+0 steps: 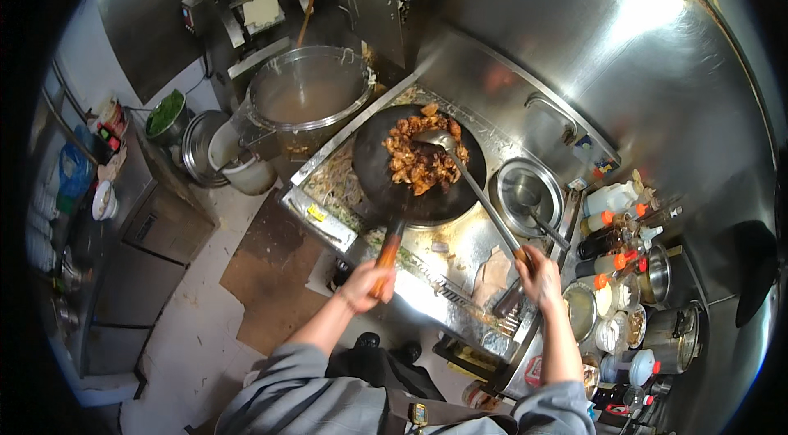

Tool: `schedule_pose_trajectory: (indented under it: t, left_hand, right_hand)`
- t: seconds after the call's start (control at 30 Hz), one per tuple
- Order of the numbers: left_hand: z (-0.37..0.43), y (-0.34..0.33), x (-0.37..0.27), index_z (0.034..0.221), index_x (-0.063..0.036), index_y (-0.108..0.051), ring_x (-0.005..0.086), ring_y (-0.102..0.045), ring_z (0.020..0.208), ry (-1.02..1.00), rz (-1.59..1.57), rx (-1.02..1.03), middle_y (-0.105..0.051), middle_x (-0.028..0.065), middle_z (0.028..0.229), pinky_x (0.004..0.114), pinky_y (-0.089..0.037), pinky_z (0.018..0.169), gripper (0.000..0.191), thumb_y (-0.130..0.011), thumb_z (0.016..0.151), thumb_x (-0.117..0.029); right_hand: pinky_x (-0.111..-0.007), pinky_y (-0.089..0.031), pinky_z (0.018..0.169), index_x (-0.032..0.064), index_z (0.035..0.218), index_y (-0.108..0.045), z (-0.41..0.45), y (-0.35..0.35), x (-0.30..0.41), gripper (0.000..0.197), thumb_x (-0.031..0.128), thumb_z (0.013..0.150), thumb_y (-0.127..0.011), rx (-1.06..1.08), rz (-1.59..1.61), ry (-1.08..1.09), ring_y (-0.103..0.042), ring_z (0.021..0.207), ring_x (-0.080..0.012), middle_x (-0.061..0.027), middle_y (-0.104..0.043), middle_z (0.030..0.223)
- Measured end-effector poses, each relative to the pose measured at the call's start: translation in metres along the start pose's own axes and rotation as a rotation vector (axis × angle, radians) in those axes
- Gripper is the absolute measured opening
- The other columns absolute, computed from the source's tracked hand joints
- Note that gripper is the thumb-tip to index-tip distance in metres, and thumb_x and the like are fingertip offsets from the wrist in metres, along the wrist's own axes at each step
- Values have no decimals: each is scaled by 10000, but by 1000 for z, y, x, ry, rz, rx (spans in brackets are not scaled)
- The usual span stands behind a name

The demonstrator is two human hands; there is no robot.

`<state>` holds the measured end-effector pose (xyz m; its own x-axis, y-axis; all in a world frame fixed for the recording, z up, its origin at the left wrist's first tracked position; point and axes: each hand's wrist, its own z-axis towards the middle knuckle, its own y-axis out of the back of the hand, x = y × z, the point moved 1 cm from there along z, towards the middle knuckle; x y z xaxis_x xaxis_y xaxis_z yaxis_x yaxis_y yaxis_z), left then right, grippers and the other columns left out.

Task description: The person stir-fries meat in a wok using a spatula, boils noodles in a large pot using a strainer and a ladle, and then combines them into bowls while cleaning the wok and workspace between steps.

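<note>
My left hand (369, 286) grips the wooden handle of a black wok (375, 195) on the steel range (452, 244). Browned, glossy chunks of food (409, 158), which look like meat, lie in the wok's middle and far part. My right hand (540, 278) is closed around the wooden end of a long metal cooking ladle (486, 201). The ladle's bowl rests over the food, and its underside hides part of the chunks. To the right of the wok, a steel pot (500, 179) holds liquid and a second ladle (545, 227).
A large pot of cloudy liquid (308, 96) stands beyond the range at the left. Sauce bottles (606, 266), bowls and a lidded steel pot (671, 339) crowd the right side. A faucet (557, 107) projects from the back wall. Flattened cardboard (265, 275) covers part of the floor.
</note>
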<state>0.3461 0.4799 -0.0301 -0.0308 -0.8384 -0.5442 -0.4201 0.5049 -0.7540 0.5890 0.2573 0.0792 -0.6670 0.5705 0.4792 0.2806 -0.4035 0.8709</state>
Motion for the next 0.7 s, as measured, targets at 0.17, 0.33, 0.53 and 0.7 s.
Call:
schedule_pose_trajectory:
  t: [0.17,0.33,0.53,0.7]
  left_hand:
    - [18,-20,-23,722,-41,-425,130,-423,455,0,-105,51,-429,29,570,255,-352,425,105,-494,802,-53]
    - [77,-17,-26,727,-39,-434,129,-435,477,65,-190,-18,-428,22,566,244,-370,453,112,-524,792,-47]
    - [82,2,-22,823,-11,-428,114,-455,540,168,-421,-28,-472,45,697,228,-405,487,88,-502,819,-58]
    - [102,24,-28,777,-66,-410,61,-411,507,333,-443,190,-427,-7,645,204,-368,468,103,-473,852,-96]
  right_hand:
    - [-324,-466,626,5,987,-529,-50,-37,-18,242,171,813,-546,80,395,-259,-583,699,-195,-126,-601,786]
    - [-307,-463,578,-8,968,-502,-66,-193,-28,237,157,810,-564,-22,383,-155,-539,623,-200,-84,-552,770]
    - [-248,-363,360,33,842,-497,-37,-176,25,125,39,763,-594,117,938,-466,-454,420,-107,-14,-485,577]
    - [-285,-454,763,50,982,-510,38,-157,66,241,95,774,-624,262,1290,-438,-531,849,-156,-58,-535,915]
